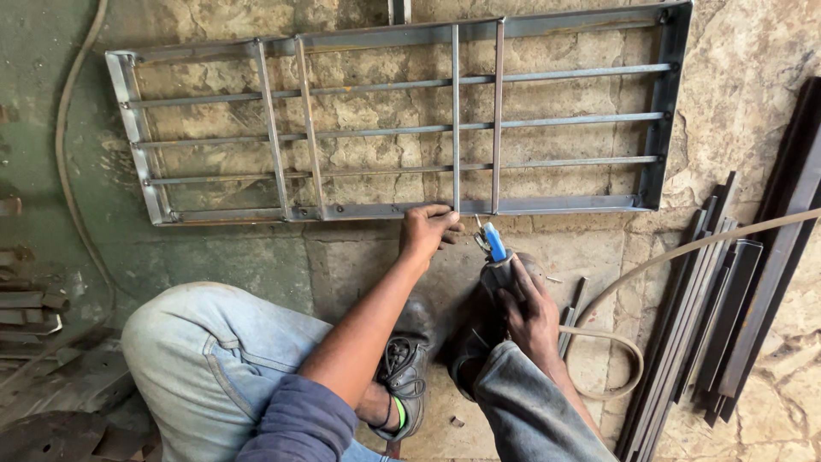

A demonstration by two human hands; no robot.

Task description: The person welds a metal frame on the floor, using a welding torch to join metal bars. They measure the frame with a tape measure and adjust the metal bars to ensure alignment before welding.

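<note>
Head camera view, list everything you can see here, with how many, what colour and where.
metal grille frame: one, grey steel, lying flat on the stone floor at top
welding holder: one, blue-tipped with a dark grip, just below the frame's lower edge
cable: one, tan, running in from the right and looping by the right hand
steel strips: a bundle, dark grey, on the floor at right
scrap metal: several pieces, rusty grey, at left edge
shoes: two, dark, bottom centre
left hand: fingers resting on the frame's lower bar
right hand: gripping the welding holder
</note>
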